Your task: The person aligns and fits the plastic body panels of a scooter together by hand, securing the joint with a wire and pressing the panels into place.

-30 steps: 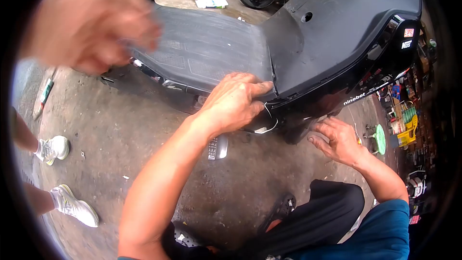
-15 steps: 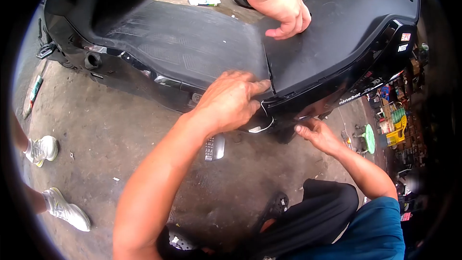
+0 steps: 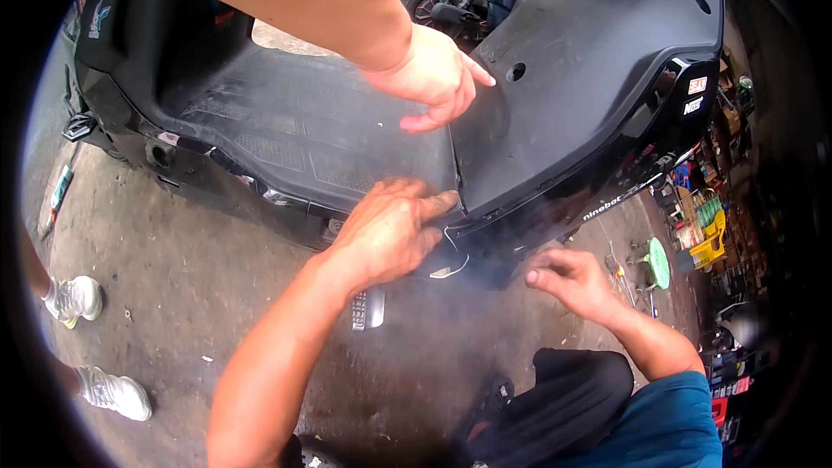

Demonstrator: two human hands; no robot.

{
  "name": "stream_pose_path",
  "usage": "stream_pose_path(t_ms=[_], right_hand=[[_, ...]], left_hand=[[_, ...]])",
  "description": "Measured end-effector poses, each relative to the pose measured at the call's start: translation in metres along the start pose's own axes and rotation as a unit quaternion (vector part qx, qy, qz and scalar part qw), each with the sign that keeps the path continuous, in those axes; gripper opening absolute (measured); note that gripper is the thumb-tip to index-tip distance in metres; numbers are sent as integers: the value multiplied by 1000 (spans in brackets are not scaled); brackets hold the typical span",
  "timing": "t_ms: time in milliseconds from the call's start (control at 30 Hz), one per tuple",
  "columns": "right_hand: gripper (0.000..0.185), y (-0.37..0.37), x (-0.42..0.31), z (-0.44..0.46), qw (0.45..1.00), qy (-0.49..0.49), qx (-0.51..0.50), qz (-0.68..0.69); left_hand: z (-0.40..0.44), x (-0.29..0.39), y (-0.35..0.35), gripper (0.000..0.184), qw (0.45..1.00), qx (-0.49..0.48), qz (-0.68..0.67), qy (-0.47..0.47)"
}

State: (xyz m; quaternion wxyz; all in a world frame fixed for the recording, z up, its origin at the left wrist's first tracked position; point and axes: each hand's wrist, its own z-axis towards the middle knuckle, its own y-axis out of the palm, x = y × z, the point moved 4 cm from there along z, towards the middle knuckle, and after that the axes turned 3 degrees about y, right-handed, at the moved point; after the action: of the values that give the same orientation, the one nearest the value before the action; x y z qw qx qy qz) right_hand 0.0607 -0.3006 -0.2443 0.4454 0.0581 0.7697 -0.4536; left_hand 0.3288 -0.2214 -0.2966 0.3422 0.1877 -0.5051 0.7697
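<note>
Some new haze [image 3: 475, 270] nr scooter [image 3: 589, 113], L hand [image 3: 387, 232] spread at seam [image 3: 458, 172], R hand [image 3: 572, 282] grip unclear, co-worker's hand [image 3: 431, 78] now pointing

The footboard [image 3: 286, 126] is matt, textured plastic; the side panel [image 3: 607, 175] looks glossy. The floor [image 3: 217, 295] looks like rough concrete.

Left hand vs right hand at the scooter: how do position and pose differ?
Position: the left hand rests at the footboard edge; the right hand sits lower right, below the black side panel.
Pose: the left hand is back-up with one finger stretched to the seam; the right hand has thumb and fingers drawn together, any held item unclear.
Shared: both bare.
</note>
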Motion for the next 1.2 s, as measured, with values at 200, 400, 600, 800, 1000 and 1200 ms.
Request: stream_pose_path(t_ms=[200, 400, 600, 800, 1000, 1200], right_hand=[[33, 4, -141, -76, 829, -518, -1, -210], [29, 19, -169, -90, 774, -618, -68, -120], [19, 9, -158, -106, 796, -588, -81, -118], [31, -7, -76, -59, 864, -415, 17, -284], [36, -44, 164, -28, 817, 97, -163, -544], [42, -19, 204, -15, 772, 106, -354, -517]], left_hand=[[3, 5, -2, 50, 1000, -14, -22, -12], [2, 7, -2, 52, 999, -5, -23, -27], [4, 24, -11, 54, 996, -12, -28, -80], [4, 14, -8, 48, 996, -7, -67, -63], [2, 8, -4, 50, 998, -9, -42, -47], [5, 4, -2, 49, 999, -8, -28, -20]])
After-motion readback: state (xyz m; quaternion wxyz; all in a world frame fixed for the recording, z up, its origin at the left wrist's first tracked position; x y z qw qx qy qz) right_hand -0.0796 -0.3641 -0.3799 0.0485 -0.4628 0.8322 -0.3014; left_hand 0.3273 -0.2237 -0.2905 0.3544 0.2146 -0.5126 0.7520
